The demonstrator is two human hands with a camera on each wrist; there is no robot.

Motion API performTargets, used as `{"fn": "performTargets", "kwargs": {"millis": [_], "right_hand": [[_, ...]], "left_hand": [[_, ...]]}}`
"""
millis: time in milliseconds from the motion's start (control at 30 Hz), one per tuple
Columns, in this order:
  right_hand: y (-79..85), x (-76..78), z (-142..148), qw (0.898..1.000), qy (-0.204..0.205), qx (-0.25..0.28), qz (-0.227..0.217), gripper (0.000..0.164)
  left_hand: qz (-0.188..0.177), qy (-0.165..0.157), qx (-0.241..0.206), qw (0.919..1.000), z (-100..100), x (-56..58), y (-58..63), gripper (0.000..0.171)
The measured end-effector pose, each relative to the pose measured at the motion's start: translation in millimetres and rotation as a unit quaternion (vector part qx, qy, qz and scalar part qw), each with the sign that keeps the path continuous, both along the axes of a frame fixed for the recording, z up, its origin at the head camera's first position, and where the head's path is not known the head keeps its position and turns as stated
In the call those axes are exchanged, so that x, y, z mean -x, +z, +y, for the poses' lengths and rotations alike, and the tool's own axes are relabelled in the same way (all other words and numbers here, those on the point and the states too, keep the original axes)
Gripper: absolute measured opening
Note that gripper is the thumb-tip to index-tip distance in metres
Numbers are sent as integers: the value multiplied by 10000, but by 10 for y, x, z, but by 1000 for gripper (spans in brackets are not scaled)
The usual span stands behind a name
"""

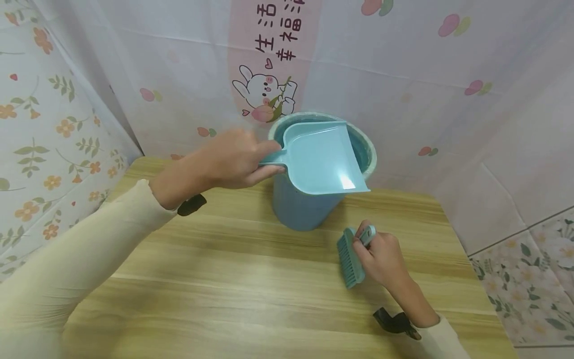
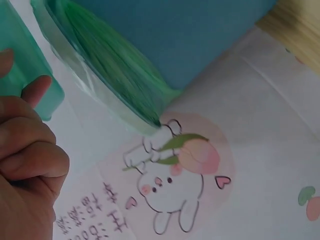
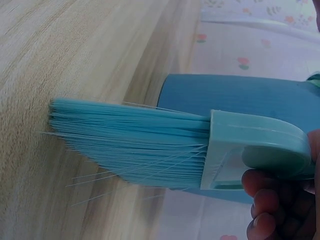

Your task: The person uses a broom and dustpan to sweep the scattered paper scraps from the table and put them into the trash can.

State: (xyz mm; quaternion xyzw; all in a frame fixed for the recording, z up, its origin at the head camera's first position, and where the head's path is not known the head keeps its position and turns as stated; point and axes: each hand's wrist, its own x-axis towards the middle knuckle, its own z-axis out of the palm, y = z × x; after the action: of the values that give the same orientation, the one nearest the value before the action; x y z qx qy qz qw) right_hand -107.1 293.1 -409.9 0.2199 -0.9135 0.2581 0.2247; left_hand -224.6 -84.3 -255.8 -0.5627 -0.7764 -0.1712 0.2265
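Observation:
My left hand (image 1: 233, 158) grips the short handle of a light-blue dustpan (image 1: 320, 157), whose pan lies over the mouth of a blue bin (image 1: 298, 207). No debris shows on the pan's glossy surface. A greenish liner (image 2: 107, 55) lines the bin and folds over its rim, as the left wrist view shows. To the right and nearer, my right hand (image 1: 381, 257) holds a small blue-green hand brush (image 1: 351, 259) by its handle. In the right wrist view the brush's bristles (image 3: 130, 142) point toward the tabletop, some splayed loose.
The bin stands at the back of a wooden table (image 1: 233, 289). Behind it hangs a white curtain (image 1: 403, 65) with a rabbit print, close to the rim. A flowered cloth (image 1: 54, 139) hangs at the left, and a flowered panel (image 1: 529, 279) is at the right.

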Motion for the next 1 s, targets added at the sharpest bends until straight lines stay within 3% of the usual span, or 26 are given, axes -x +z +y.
{"fn": "performTargets", "kwargs": {"millis": [233, 300, 500, 700, 800, 1000], "right_hand": [[24, -10, -26, 9999, -57, 43, -98, 17], [26, -14, -28, 9999, -89, 31, -124, 22], [22, -22, -30, 9997, -128, -131, -133, 2], [14, -15, -31, 9996, -45, -262, 48, 13], [10, -5, -30, 9998, 3, -178, 82, 22], [0, 11, -37, 10000, -19, -58, -6, 15]], "left_hand": [[78, -92, 29, 9999, -20, -312, -101, 31], [82, -126, -2, 9999, -27, -366, -144, 31], [49, -203, -91, 9997, -51, -504, -307, 29], [2, -355, -113, 9993, -53, -676, -453, 28], [53, -383, -116, 9992, -51, -741, -567, 28], [-285, -612, -108, 9977, -37, -806, -902, 25]]}}
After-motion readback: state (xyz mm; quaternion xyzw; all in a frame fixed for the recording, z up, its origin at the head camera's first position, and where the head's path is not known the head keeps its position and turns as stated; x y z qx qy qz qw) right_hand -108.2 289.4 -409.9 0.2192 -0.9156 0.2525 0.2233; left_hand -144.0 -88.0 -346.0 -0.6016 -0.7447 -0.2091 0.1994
